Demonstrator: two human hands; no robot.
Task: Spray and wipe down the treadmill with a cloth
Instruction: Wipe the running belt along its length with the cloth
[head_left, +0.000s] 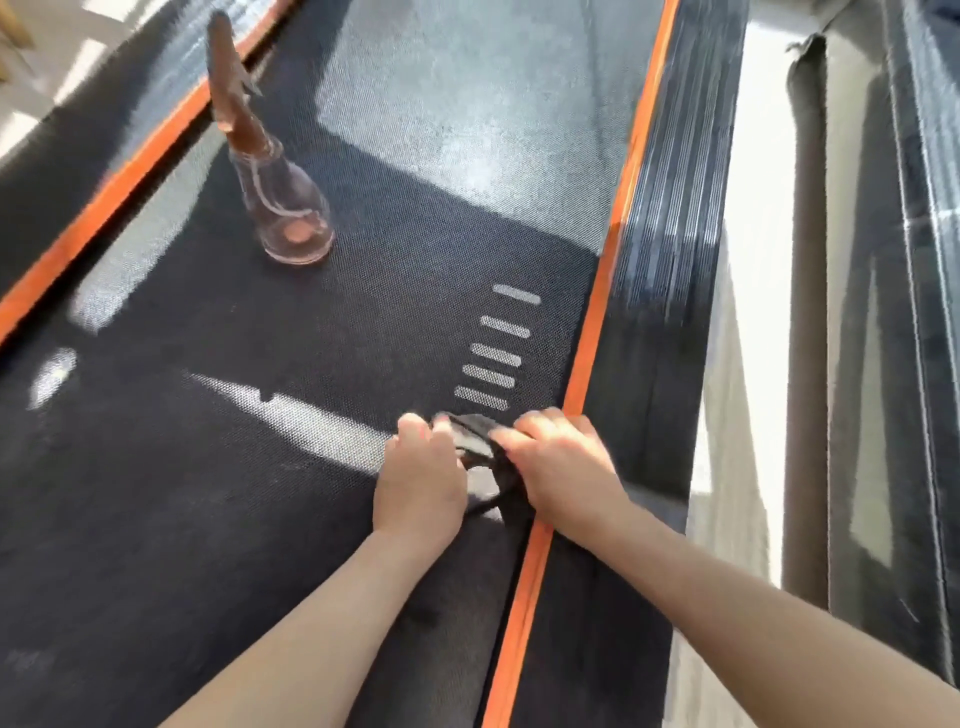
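cloth (480, 441) on treadmill belt (249, 467), near-right, just beside right side rail (654, 312). left hand (421, 478) on cloth's left, right hand (561, 467) on its right. spray bottle (280, 202) upright on belt, far-left, well apart.

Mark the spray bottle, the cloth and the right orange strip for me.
spray bottle (292, 218): head view, on its clear body.
cloth (475, 429): head view, on its dark bunched top fold.
right orange strip (591, 332): head view, on its middle stretch.
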